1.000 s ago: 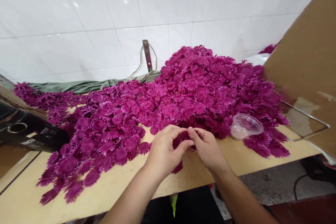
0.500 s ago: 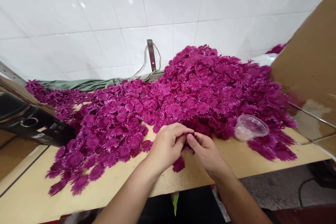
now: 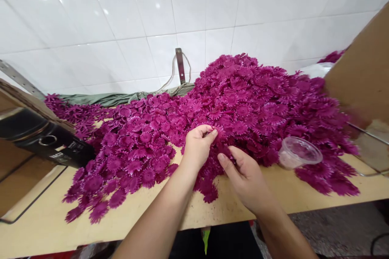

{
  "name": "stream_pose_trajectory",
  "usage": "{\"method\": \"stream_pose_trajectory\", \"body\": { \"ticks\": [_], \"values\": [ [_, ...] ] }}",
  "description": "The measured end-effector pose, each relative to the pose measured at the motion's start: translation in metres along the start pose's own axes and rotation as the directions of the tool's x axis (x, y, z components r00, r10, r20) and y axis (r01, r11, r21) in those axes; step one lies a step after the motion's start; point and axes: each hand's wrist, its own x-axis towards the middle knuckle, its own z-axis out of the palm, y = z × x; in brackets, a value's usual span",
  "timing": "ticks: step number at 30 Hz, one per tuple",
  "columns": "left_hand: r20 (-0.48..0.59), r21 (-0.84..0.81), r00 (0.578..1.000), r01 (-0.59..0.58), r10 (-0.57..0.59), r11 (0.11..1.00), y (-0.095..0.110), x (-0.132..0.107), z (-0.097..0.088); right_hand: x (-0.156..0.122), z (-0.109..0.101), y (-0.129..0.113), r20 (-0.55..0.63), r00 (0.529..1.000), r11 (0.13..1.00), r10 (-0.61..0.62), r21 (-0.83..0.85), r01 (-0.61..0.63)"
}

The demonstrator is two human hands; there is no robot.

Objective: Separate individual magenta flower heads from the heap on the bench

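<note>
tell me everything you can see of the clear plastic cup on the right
The clear plastic cup is round and see-through, with a wide, shiny rim and no lid on. Its mouth faces up. Something pale shows low down; what it is, I can't tell. It sits on the table to the right of the right hand, which doesn't touch it. Magenta flowers crowd close around it.

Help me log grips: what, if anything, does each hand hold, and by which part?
The left hand pinches a magenta flower by its edge; whether the right hand holds one cannot be told.
</note>
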Motion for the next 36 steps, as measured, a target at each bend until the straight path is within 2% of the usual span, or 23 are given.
{"method": "stream_pose_trajectory", "body": {
  "ticks": [1, 2, 3, 4, 5, 6, 7, 9, 14, 18, 21, 24, 27, 30, 32, 34, 36],
  "values": [
    [-0.214, 0.007, 0.976, -0.047, 0.047, 0.999, 0.004, 0.01, -0.005, -0.006, 0.003, -0.002, 0.091, 0.993, 0.997, -0.073, 0.011, 0.073],
    [-0.308, 0.008, 0.949, -0.066, 0.065, 0.998, 0.007, 0.02, -0.011, -0.011, 0.004, -0.003, 0.168, 0.96, 0.973, -0.223, 0.097, 0.21],
    [-0.356, 0.01, 0.931, -0.083, 0.081, 0.997, 0.011, 0.03, -0.018, -0.015, 0.004, -0.004, 0.176, 0.925, 0.933, -0.337, 0.197, 0.302],
    [-0.382, 0.018, 0.918, -0.102, 0.101, 0.995, 0.014, 0.039, -0.024, -0.017, 0.003, -0.003, 0.177, 0.927, 0.933, -0.331, 0.207, 0.294],
    [-0.383, 0.049, 0.913, -0.129, 0.138, 0.99, 0.017, 0.046, -0.029, -0.016, -0.001, -0.002, 0.19, 0.952, 0.964, -0.239, 0.165, 0.209],
    [-0.318, 0.157, 0.929, -0.146, 0.19, 0.977, 0.017, 0.051, -0.032, -0.014, -0.007, 0.0, 0.165, 0.981, 0.99, -0.1, 0.117, 0.081],
    [-0.25, 0.247, 0.943, -0.158, 0.22, 0.956, 0.017, 0.055, -0.033, -0.01, -0.013, 0.002, 0.074, 0.997, 0.995, -0.004, 0.099, -0.003],
    [-0.099, 0.416, 0.966, -0.177, 0.239, 0.892, 0.011, 0.059, -0.032, 0.0, -0.025, 0.008, -0.039, 0.99, 0.985, 0.135, 0.112, -0.13],
    [0.099, 0.614, 0.959, -0.268, 0.265, 0.743, 0.002, 0.052, -0.034, 0.007, -0.028, 0.025, -0.102, 0.967, 0.967, 0.233, 0.128, -0.22],
    [0.233, 0.635, 0.921, -0.387, 0.311, 0.669, 0.008, 0.013, -0.038, 0.007, -0.024, 0.037, -0.18, 0.944, 0.96, 0.277, 0.083, -0.266],
    [0.396, 0.574, 0.878, -0.466, 0.271, 0.673, 0.008, -0.024, -0.029, 0.016, -0.021, 0.036, -0.228, 0.933, 0.96, 0.278, 0.048, -0.275],
    [0.48, 0.554, 0.846, -0.499, 0.233, 0.666, 0.001, -0.049, -0.016, 0.025, -0.017, 0.033, -0.205, 0.928, 0.948, 0.311, 0.135, -0.288],
    [0.477, 0.524, 0.852, -0.473, 0.216, 0.709, -0.006, -0.054, -0.01, 0.027, -0.012, 0.031, -0.158, 0.94, 0.933, 0.301, 0.254, -0.256],
    [0.381, 0.443, 0.908, -0.346, 0.176, 0.827, -0.01, -0.05, -0.009, 0.024, -0.01, 0.031, -0.092, 0.966, 0.928, 0.243, 0.313, -0.204],
    [0.289, 0.366, 0.952, -0.212, 0.106, 0.906, -0.01, -0.046, -0.008, 0.021, -0.009, 0.027, -0.051, 0.974, 0.939, 0.219, 0.281, -0.196],
    [0.223, 0.272, 0.974, -0.108, 0.046, 0.956, -0.01, -0.038, -0.006, 0.015, -0.007, 0.02, -0.064, 0.979, 0.966, 0.194, 0.186, -0.179],
    [0.122, 0.187, 0.99, -0.087, 0.064, 0.979, -0.008, -0.023, -0.007, 0.006, -0.003, 0.009, -0.051, 0.988, 0.985, 0.145, 0.098, -0.139]
  ]
}}
